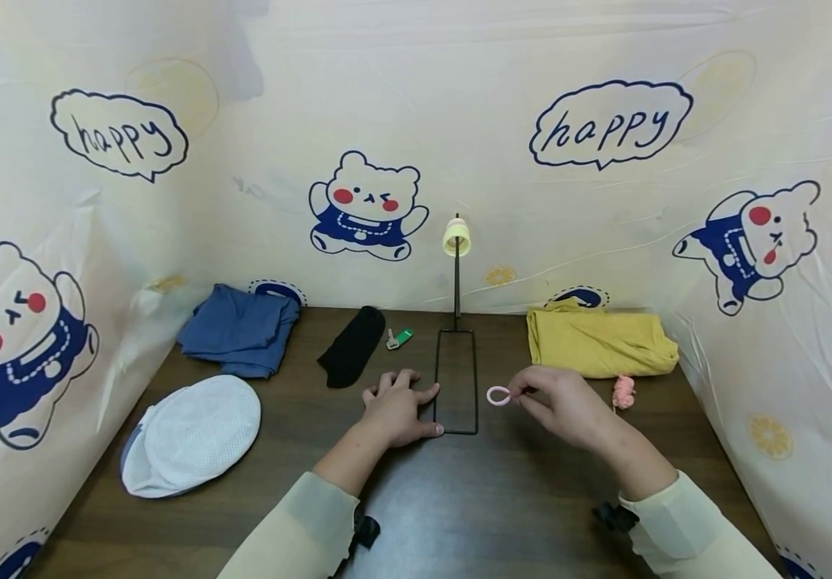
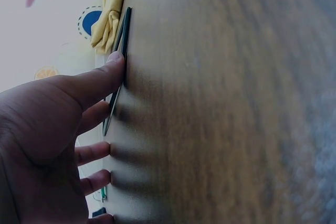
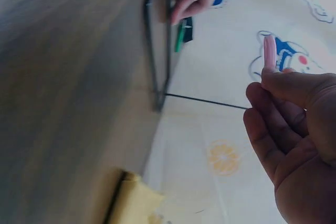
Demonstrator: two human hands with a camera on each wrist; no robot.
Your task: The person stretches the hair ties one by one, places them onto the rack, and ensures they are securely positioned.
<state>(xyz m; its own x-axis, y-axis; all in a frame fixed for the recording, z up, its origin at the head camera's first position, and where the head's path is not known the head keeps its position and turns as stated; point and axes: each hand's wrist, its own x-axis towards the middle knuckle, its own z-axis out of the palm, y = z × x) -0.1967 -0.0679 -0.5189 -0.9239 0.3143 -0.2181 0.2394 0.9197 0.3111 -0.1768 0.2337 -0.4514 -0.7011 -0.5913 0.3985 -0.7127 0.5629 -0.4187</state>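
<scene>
My right hand (image 1: 568, 402) pinches a small pink ring (image 3: 270, 52) between thumb and fingertips, held up to the right of a black wire stand. The stand's rectangular base (image 1: 475, 378) lies on the table, and a thin rod (image 1: 457, 281) rises from its far end. A pale yellow cup-shaped piece (image 1: 457, 240) sits near the rod's top. With fingers spread, my left hand (image 1: 396, 410) touches the base's left side; the thumb is at the near left corner. In the left wrist view, the other fingertips reach down to the tabletop.
Left of the stand lie a key with a green tag (image 1: 401, 338), a black sock (image 1: 353, 347), folded blue cloth (image 1: 242, 330) and a white cap (image 1: 199, 434). Folded yellow cloth (image 1: 597, 342) and a pink yarn-like bundle (image 1: 624, 392) lie right. A printed curtain (image 1: 459, 96) hangs behind the table.
</scene>
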